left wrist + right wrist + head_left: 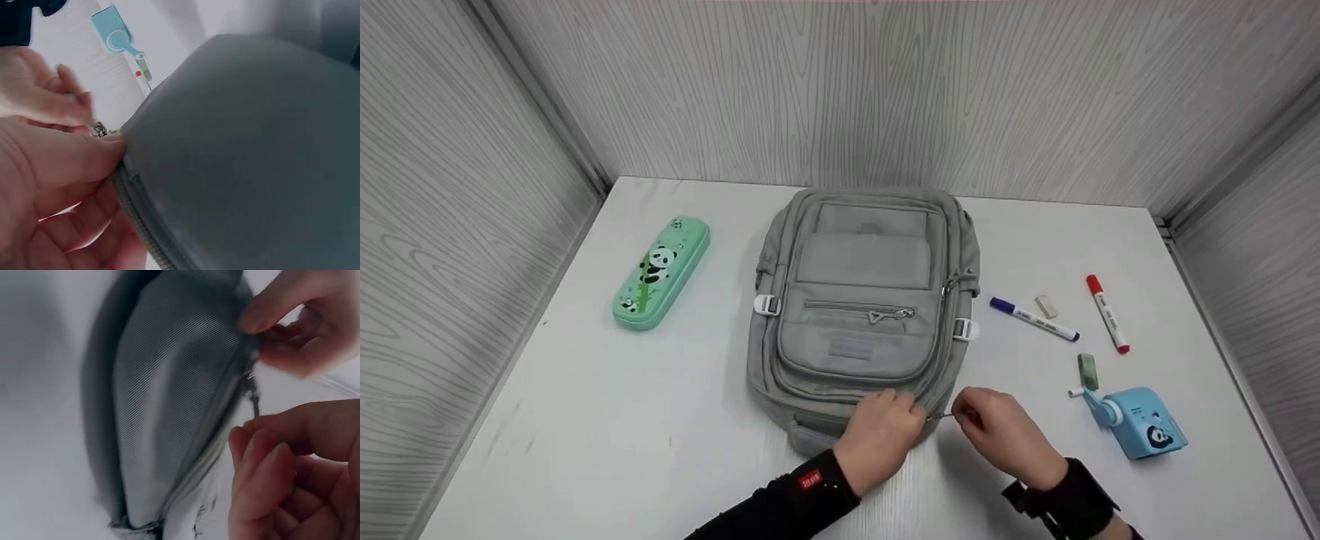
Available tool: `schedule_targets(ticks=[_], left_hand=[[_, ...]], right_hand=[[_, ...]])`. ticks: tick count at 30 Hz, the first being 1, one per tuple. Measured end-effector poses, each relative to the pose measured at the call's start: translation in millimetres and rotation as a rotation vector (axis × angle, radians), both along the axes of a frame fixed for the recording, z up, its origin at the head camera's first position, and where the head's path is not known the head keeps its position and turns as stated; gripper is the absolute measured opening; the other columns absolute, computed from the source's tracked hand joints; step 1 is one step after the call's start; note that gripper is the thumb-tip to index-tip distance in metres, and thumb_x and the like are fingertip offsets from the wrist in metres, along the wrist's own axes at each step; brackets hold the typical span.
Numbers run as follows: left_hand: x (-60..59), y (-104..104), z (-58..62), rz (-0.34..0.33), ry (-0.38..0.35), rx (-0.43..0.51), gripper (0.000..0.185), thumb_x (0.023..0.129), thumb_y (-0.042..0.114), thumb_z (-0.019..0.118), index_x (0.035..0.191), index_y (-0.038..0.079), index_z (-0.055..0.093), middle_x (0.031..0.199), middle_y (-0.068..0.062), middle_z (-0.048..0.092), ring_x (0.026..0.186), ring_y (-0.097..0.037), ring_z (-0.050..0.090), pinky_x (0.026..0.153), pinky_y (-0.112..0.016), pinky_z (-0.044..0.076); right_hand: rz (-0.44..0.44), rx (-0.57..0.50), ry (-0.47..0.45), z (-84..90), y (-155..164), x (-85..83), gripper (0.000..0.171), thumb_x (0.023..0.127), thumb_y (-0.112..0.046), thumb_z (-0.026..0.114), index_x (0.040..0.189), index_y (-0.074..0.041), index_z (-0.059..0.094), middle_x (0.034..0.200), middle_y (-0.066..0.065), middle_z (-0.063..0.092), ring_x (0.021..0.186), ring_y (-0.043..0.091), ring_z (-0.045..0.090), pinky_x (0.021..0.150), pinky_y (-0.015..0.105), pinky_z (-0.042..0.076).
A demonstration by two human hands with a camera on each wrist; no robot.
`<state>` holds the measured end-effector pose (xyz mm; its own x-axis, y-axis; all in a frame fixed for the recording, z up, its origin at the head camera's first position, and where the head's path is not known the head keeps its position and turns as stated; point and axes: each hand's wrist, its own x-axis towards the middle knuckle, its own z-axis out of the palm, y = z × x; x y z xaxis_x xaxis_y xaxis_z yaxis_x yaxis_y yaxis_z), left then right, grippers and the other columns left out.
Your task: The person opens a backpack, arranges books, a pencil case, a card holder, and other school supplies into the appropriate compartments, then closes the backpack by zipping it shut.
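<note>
A grey backpack (pixel 864 262) lies flat on the white table, its top handle (pixel 812 439) toward the person. My left hand (pixel 883 433) grips the fabric at the bag's near edge, beside the zipper; in the left wrist view its thumb and fingers pinch the edge along the zipper teeth (pixel 140 228). With thumb and fingertips my right hand (pixel 1006 433) pinches the zipper pull (pixel 256 405), held out taut to the right of the bag's near corner. The slider sits between the two hands.
Left of the bag lies a green panda pencil case (pixel 661 274). On the right are a blue marker (pixel 1035 319), a red marker (pixel 1108 313), a whitish eraser (pixel 1045 306), a green eraser (pixel 1087 371) and a blue panda pencil sharpener (pixel 1147 424) with a crank. Panels surround the table.
</note>
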<state>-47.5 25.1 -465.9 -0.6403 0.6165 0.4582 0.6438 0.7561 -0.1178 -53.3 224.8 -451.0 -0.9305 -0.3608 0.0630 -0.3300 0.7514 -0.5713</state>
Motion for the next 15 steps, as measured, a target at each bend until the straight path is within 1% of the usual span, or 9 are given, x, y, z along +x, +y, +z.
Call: schedule_targets(ticks=[4,7,11,15], left_hand=[[0.7,-4.1,1.3,-0.008,-0.005,0.011,0.008,0.075,0.015,0.076,0.079,0.018,0.070,0.074,0.006,0.063,0.064,-0.009,0.057,0.054,-0.022,0.044],[0.6,-6.6,0.7,-0.003,0.001,0.022,0.009,0.073,0.014,0.076,0.078,0.017,0.070,0.073,0.005,0.063,0.062,-0.009,0.056,0.053,-0.022,0.042],[0.5,-9.1,-1.4,-0.005,0.023,0.055,0.008,0.074,0.013,0.076,0.075,0.018,0.069,0.070,0.006,0.062,0.060,-0.009,0.055,0.052,-0.022,0.039],[0.1,-10.9,-2.1,-0.013,0.036,0.072,0.011,0.070,0.010,0.076,0.073,0.018,0.069,0.069,0.006,0.061,0.060,-0.009,0.054,0.054,-0.022,0.036]], right_hand=[[-0.011,0.015,0.042,-10.9,7.6,-15.2,0.016,0.089,0.003,0.062,0.082,-0.010,0.065,0.078,-0.002,0.065,0.068,0.002,0.052,0.062,0.022,0.046],[-0.054,0.028,0.042,-16.9,16.5,-31.0,0.012,0.089,0.003,0.064,0.085,-0.008,0.067,0.082,0.002,0.069,0.074,0.008,0.061,0.066,0.026,0.051],[-0.114,0.042,0.044,-21.3,30.5,-57.6,0.008,0.087,0.003,0.066,0.086,-0.005,0.070,0.084,0.008,0.072,0.078,0.018,0.066,0.069,0.033,0.053],[-0.148,0.062,0.100,-23.5,40.9,-86.4,0.006,0.085,0.003,0.066,0.085,-0.001,0.071,0.083,0.013,0.073,0.076,0.026,0.068,0.070,0.041,0.055]])
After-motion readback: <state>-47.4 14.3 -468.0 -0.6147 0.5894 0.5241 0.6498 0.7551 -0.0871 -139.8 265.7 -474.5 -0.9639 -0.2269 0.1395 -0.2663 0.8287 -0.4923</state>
